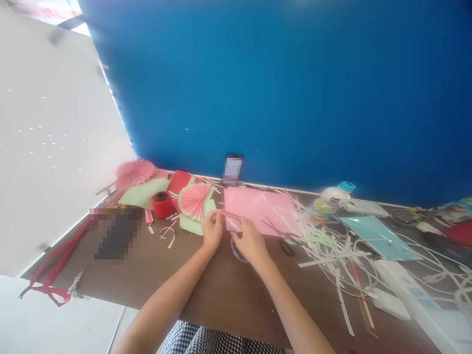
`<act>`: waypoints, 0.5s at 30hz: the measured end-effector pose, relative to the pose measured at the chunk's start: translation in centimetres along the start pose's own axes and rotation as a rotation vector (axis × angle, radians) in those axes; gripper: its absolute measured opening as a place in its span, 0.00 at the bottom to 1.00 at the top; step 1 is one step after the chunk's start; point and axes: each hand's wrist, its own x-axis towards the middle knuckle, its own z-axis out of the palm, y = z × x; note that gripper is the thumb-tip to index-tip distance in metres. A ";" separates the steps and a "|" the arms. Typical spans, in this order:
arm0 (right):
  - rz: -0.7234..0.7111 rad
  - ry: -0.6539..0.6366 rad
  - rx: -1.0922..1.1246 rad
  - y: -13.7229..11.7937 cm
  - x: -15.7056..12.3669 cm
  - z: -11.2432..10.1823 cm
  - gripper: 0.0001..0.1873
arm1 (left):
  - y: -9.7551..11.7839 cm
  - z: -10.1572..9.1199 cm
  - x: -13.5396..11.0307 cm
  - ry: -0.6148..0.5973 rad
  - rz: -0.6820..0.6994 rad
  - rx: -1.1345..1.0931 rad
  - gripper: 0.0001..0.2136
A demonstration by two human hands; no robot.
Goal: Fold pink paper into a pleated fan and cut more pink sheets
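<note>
Currently, a ring (236, 254) lies on the table (228, 295), partly hidden by the right hand (252, 242). Left hand (213, 231) and right hand, slightly apart, both pinch a pink strip (230, 215), stretched between their fingertips at the pink sheet's (243, 199) left part. Scissors (282, 235) right of the right hand; pleated fan (194, 200) beyond the left. Farthest: phone (233, 169) at the blue wall (258, 98).

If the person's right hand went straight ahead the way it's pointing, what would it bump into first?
Beyond the pink strip at its fingertips, the right hand would probably meet the pink sheet on the table. Its height above the sheet is unclear, so it might pass over.
</note>
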 end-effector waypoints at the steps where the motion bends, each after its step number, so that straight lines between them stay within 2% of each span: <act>1: 0.033 -0.018 0.012 0.3 -0.2 0.0 0.18 | 0.0 -0.1 0.1 0.012 -0.009 -0.013 0.12; 3: 0.074 -0.058 0.128 0.9 -0.4 0.0 0.17 | 0.1 -0.1 0.3 0.018 -0.026 -0.042 0.12; 6: 0.042 -0.053 0.348 1.7 -0.5 -0.3 0.15 | 0.1 -0.2 0.6 0.031 -0.050 -0.078 0.12; 9: -0.029 -0.010 0.390 2.1 -0.6 -1.3 0.13 | 0.0 -0.2 1.0 0.074 -0.103 -0.130 0.13; 12: -0.145 -0.016 0.232 2.1 -0.6 -3.0 0.12 | 0.0 -0.4 1.3 0.099 -0.161 -0.195 0.13; 15: -0.301 -0.089 -0.130 2.0 -0.6 -4.7 0.14 | 0.1 -0.5 1.5 0.113 -0.205 -0.243 0.14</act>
